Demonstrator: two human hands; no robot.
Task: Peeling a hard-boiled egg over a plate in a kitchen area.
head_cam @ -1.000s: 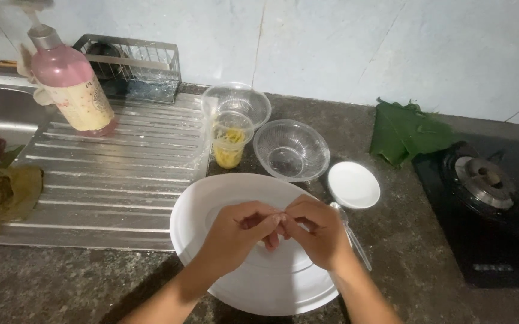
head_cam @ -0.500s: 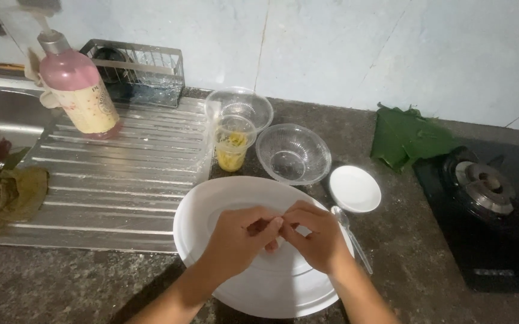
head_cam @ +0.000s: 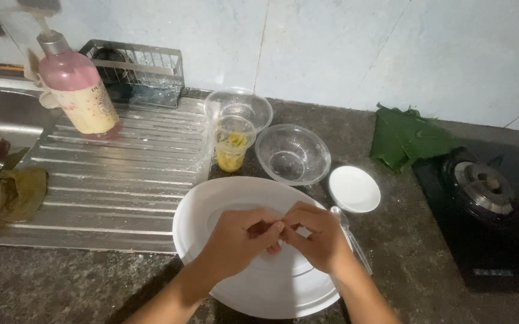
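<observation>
- A pink soap bottle [head_cam: 78, 90] stands on the steel draining board [head_cam: 121, 180], far left.
- The left hand [head_cam: 235, 240] and right hand [head_cam: 319, 237] meet fingertip to fingertip over the white plate [head_cam: 211, 204], pinching something too small to identify.
- A cup of yellow food [head_cam: 232, 147] and a clear glass bowl [head_cam: 293, 154] sit behind the plate.
- Folded green leaves [head_cam: 409, 138] lie near the gas burner [head_cam: 481, 186].

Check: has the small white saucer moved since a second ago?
No. The small white saucer sits right of the clear glass bowl as before; only the camera shifted.
</observation>
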